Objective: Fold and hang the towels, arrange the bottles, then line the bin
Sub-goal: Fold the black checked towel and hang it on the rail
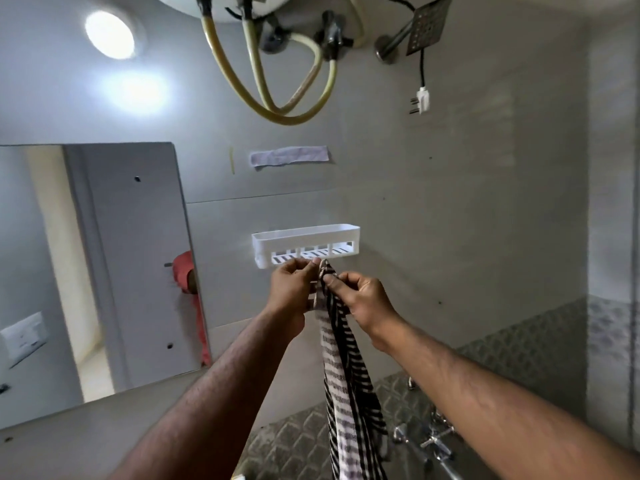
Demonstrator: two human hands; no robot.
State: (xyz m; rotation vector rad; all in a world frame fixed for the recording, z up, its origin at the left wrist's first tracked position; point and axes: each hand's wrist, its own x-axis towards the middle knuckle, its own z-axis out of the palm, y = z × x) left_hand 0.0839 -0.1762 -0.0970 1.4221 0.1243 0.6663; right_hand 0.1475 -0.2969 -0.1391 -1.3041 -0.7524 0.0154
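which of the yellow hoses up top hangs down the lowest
The long yellow hose from the heater's left fitting; its loop dips below the two shorter hoses, nearest the taped paper strip.

place: home bathroom | signs: shower head (426, 27), wall mirror (104, 265), taps (429, 441), water heater hoses (277, 109)

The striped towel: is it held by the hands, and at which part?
Yes. Both the left hand and the right hand pinch the striped towel at its bunched top end; the rest hangs down.

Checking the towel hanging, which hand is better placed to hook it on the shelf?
Probably left: the left hand pinches the towel top right beneath the shelf; the right hand grips lower.
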